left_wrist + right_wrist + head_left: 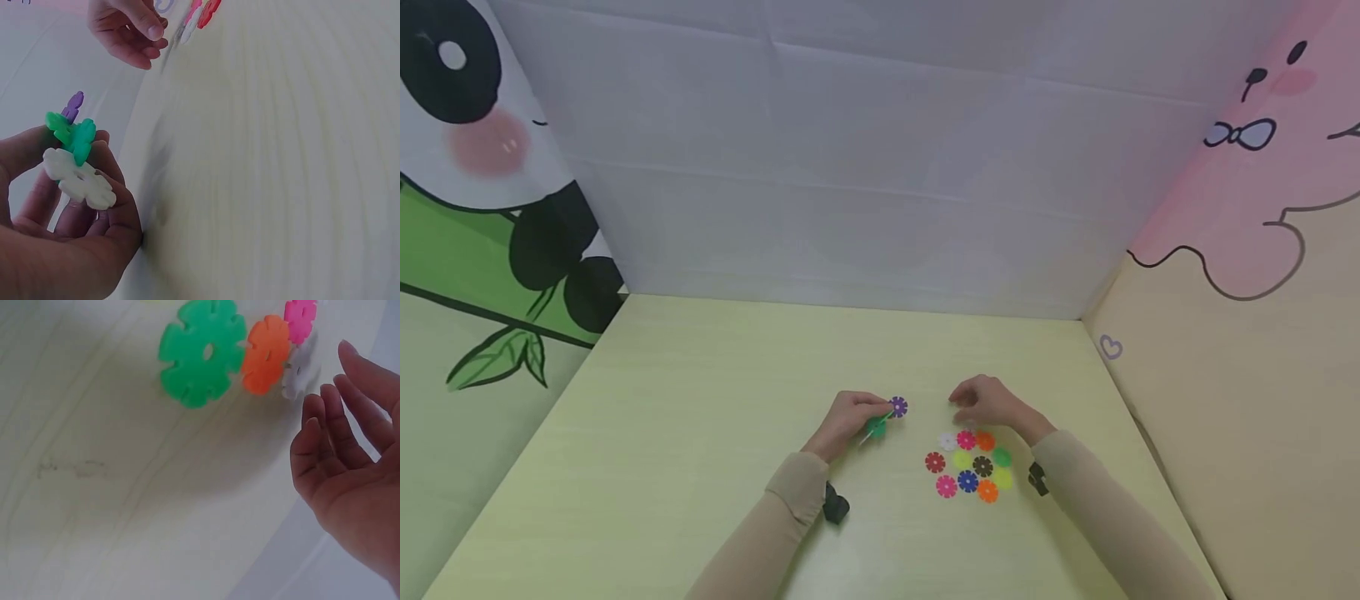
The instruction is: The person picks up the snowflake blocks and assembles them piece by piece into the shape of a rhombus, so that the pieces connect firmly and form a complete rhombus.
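My left hand [844, 421] pinches a small joined chain of notched plastic snowflake discs. In the left wrist view the chain shows a white disc [65, 167], green discs [82, 139] and a purple disc [74, 107] at the far end. The right hand [992, 402] hovers just beyond the loose discs, its fingers loosely bent and apart, with nothing between them. Nearest to it in the right wrist view are a pale disc [295, 378], a pink disc [299, 325], an orange disc [259, 353] and a larger-looking green disc [184, 369].
Loose discs lie flat in a cluster on the pale table [700, 417], among them a dark blue disc [967, 481], a red disc [935, 462] and a brown disc [982, 467]. A white panel [865, 208] stands behind the table, with printed walls at both sides.
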`<state>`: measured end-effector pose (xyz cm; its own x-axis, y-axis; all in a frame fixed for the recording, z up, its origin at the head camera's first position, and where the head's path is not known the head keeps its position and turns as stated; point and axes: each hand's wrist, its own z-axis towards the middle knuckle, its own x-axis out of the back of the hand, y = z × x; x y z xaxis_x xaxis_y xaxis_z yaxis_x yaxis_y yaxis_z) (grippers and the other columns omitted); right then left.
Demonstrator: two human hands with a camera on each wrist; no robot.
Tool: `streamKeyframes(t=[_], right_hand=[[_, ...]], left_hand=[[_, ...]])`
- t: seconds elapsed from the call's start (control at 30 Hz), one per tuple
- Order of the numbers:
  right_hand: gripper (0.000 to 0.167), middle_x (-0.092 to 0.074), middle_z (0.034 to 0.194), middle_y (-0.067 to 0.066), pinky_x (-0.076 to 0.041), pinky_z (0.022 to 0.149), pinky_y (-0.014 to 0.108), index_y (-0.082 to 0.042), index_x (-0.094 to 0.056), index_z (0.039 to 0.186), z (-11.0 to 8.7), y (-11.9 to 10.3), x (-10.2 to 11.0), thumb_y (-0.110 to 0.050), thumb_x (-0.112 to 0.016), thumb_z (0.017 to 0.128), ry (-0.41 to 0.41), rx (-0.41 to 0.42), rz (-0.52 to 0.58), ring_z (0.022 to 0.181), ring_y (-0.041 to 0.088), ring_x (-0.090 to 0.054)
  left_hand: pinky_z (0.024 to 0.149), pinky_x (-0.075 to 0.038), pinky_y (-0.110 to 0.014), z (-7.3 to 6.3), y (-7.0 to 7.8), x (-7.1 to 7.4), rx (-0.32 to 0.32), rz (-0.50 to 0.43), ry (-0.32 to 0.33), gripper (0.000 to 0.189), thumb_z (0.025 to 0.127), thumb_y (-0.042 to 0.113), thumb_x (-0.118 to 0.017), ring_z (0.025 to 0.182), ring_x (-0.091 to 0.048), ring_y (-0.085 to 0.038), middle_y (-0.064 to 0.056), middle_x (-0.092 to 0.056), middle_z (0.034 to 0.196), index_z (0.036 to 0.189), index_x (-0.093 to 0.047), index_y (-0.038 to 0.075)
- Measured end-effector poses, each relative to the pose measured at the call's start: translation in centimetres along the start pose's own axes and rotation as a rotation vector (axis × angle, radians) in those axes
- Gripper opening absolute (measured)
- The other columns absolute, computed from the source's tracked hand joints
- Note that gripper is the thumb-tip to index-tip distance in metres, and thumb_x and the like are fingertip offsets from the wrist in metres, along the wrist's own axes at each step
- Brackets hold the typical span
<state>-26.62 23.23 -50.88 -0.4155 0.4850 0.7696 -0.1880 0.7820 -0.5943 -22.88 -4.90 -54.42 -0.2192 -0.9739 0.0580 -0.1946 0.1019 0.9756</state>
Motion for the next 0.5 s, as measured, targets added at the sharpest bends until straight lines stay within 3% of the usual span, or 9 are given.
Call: streamKeyframes(t=[0.2, 0.37, 0.5], right_hand=[[0.025, -0.065, 0.093, -0.003, -0.049, 0.082, 0.036, -0.013, -0.071, 0.098, -0.3, 1.2, 0.3, -0.017, -0.082, 0.076, -0.032, -0.066, 0.013, 0.088, 0.017, -0.058], [0.02, -0.063, 0.089, -0.003, -0.049, 0.08, 0.036, -0.016, -0.071, 0.092, -0.4, 1.6, 0.3, -0.017, -0.082, 0.076, -0.043, -0.062, 0.01, 0.085, 0.018, -0.056], [0.019, -0.061, 0.087, -0.003, -0.048, 0.078, 0.034, -0.017, -0.07, 0.091, -0.5, 1.7, 0.3, -0.016, -0.082, 0.076, -0.044, -0.075, 0.005, 0.083, 0.019, -0.055]], left_hand=[[0.088, -0.039, -0.04, -0.2, 0.2, 0.0, 0.003, 0.015, -0.003, 0.025, 0.081, 0.027, -0.077, 0.095, -0.056, -0.022, -0.004, -0.068, 0.097, 0.093, -0.076, 0.006], [0.079, -0.041, -0.035, -0.4, 0.5, 0.0, 0.008, 0.016, 0.006, 0.025, 0.081, 0.027, -0.076, 0.09, -0.056, -0.021, -0.005, -0.068, 0.094, 0.092, -0.075, 0.005], [0.083, -0.04, -0.037, -0.7, 0.8, 0.0, 0.003, 0.01, 0.011, 0.024, 0.082, 0.026, -0.076, 0.092, -0.055, -0.021, -0.005, -0.067, 0.095, 0.093, -0.075, 0.004]])
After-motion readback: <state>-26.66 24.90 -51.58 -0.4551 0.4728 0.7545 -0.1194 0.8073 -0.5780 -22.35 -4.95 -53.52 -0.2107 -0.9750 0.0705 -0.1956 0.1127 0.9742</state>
